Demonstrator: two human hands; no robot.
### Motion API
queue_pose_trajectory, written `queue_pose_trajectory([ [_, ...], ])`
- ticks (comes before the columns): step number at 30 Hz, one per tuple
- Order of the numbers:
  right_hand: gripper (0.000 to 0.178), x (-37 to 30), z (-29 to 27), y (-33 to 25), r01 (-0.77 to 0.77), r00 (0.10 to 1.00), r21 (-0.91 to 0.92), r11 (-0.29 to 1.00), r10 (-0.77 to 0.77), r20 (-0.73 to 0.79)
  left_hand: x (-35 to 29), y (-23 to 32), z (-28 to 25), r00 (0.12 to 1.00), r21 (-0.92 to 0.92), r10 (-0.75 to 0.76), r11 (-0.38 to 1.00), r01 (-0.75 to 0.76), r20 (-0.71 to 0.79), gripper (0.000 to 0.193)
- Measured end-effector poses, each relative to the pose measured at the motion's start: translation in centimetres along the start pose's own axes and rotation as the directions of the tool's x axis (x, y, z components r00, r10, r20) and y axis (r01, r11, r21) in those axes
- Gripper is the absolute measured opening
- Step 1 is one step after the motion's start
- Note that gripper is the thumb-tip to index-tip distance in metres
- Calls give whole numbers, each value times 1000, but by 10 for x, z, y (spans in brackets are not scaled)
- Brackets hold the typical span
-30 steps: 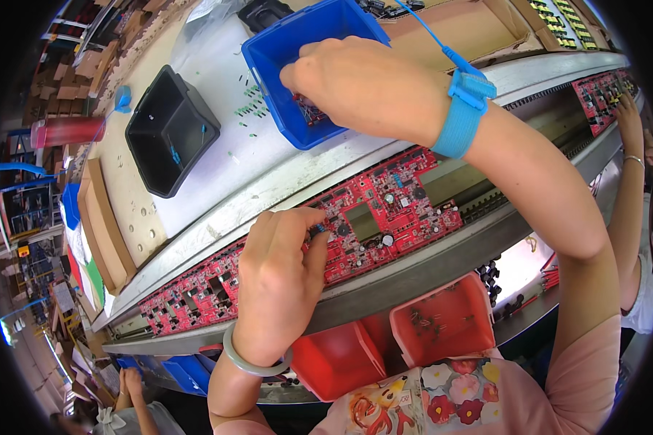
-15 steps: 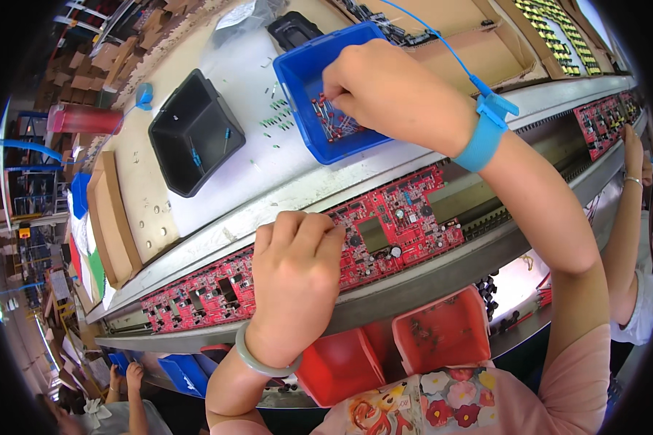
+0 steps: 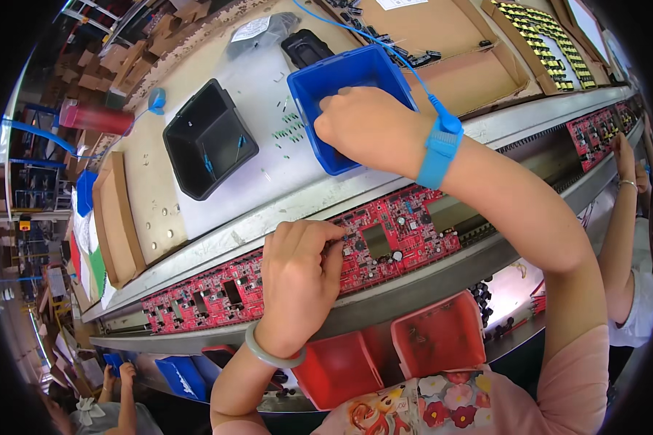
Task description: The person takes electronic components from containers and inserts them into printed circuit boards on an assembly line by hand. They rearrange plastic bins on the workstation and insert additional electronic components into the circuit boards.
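My right hand [image 3: 374, 130], with a blue strap and cord at its wrist, reaches into a blue bin [image 3: 352, 72]. Its fingers are hidden behind the back of the hand, as is the bin's bottom. My left hand [image 3: 297, 279], wearing a pale bangle, rests over a row of red circuit boards [image 3: 406, 239] in a metal rail. Its fingers are curled, with thumb and index finger drawn close together above the board. Whether a small part sits between them cannot be made out. The boards carry many small components.
A black bin [image 3: 189, 116] with a few blue parts stands left of small green components [image 3: 289, 130]. Two red bins [image 3: 442, 330] sit below the rail. Cardboard trays [image 3: 479, 72] lie at the back right. A co-worker's hand [image 3: 624, 156] is at the rail's far right.
My right hand has gone lower and slightly left in the blue bin, covering the red-tipped parts seen before. My left index finger has stretched out over the board. The whole view has shifted slightly.
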State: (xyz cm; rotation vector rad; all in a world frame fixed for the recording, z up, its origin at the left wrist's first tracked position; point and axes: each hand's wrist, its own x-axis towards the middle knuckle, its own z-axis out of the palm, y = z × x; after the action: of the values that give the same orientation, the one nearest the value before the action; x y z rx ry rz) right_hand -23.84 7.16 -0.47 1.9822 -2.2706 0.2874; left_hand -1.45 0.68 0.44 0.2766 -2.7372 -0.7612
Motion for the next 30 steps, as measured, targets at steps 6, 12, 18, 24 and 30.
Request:
queue_pose_trajectory([
  [6,10,-4,8,7,9,991,3,1000,-9,-132,0,-2,3,987,95,159,983,-155,-32,18],
  [12,7,-14,-17,11,-144,961,237,961,192,-197,13,4,-9,971,160,225,959,-236,82,19],
  [18,6,-53,-46,23,-150,895,396,906,294,-334,92,6,-15,972,8,227,974,-227,-60,15],
  [24,11,-105,-68,-8,-231,890,541,808,401,-218,173,-18,33,953,283,243,915,-288,183,16],
  [30,19,-144,-51,-33,-276,883,604,747,445,-147,183,-2,47,946,438,188,851,-291,264,19],
])
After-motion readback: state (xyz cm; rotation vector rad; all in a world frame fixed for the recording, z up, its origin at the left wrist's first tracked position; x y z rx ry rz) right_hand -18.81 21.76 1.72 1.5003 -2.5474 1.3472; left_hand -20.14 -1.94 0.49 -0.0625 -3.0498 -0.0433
